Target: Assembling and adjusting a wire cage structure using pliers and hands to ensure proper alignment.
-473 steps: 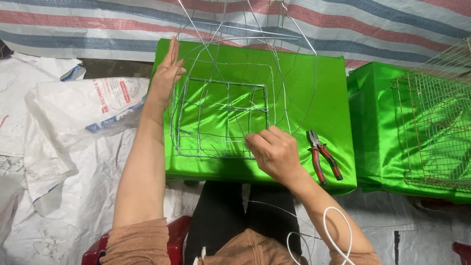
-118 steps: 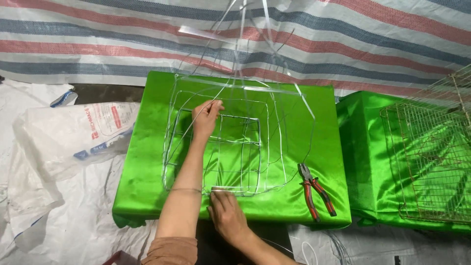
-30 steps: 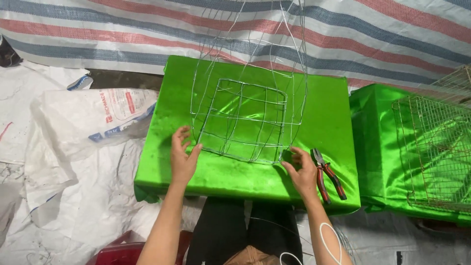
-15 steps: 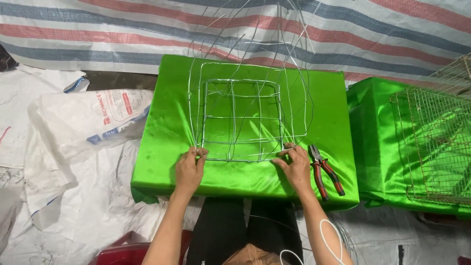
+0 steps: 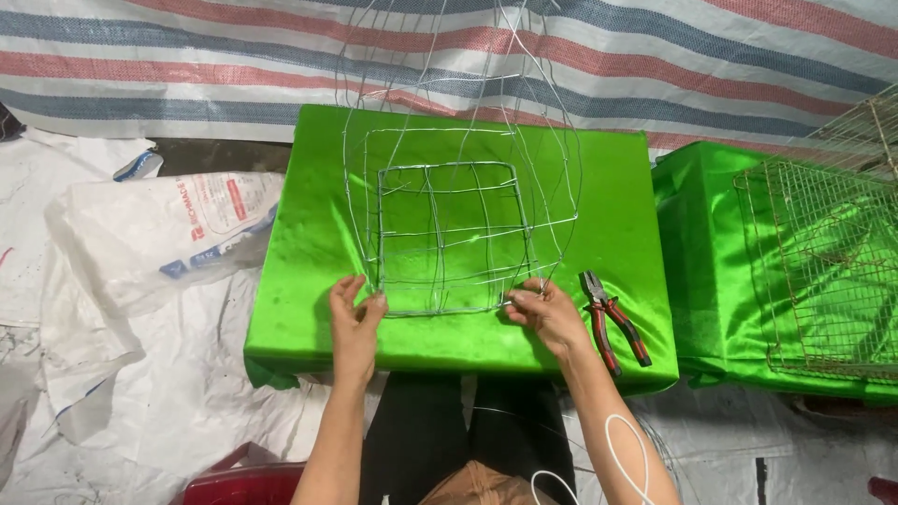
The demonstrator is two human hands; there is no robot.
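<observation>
A silver wire cage frame [image 5: 449, 234] stands on a box covered in green satin cloth [image 5: 309, 243]. Its square grid base lies flat and curved wires rise from it toward the top of the view. My left hand [image 5: 354, 318] pinches the near left corner of the base. My right hand [image 5: 547, 313] grips the near right corner, fingers curled around the wire. Red-handled pliers [image 5: 613, 323] lie on the cloth just right of my right hand.
A second green-covered box [image 5: 711, 281] at the right carries a finished wire mesh cage [image 5: 828, 262]. White woven sacks [image 5: 159, 234] lie on the floor at the left. A striped tarp [image 5: 655, 56] covers the ground behind. A red stool edge [image 5: 238, 482] shows below.
Both hands have shifted slightly along the near edge of the wire base. The frame has turned a little and now sits square to me on the cloth.
</observation>
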